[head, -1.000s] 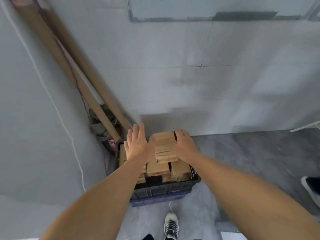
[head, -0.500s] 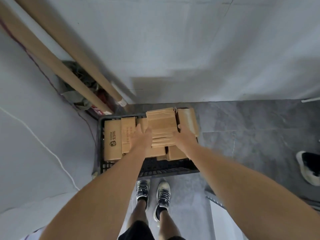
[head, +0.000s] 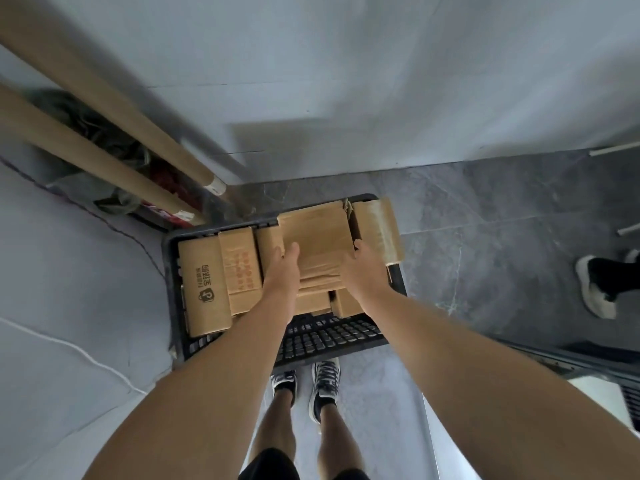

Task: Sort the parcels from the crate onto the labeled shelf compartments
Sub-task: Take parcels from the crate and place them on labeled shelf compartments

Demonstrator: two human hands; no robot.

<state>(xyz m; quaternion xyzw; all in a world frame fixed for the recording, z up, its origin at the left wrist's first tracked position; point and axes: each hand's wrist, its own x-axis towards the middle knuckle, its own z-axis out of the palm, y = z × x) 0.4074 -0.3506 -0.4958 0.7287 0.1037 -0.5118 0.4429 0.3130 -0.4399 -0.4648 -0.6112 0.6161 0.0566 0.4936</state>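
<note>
A black plastic crate stands on the grey floor against the wall, with several brown cardboard parcels in it. One taped parcel lies on top of the others, right of the middle. My left hand grips its left side and my right hand grips its right side, thumbs up on the top face. A printed parcel and a taller one stand on edge at the crate's left. Another parcel leans over the right rim.
Two long cardboard tubes lean into the corner to the left, above a heap of bags. Another person's shoe is on the floor to the right. My own feet stand just before the crate. A metal frame edge is at lower right.
The view has tilted down from the wall onto the crate. Both hands have stayed on the sides of the top parcel.
</note>
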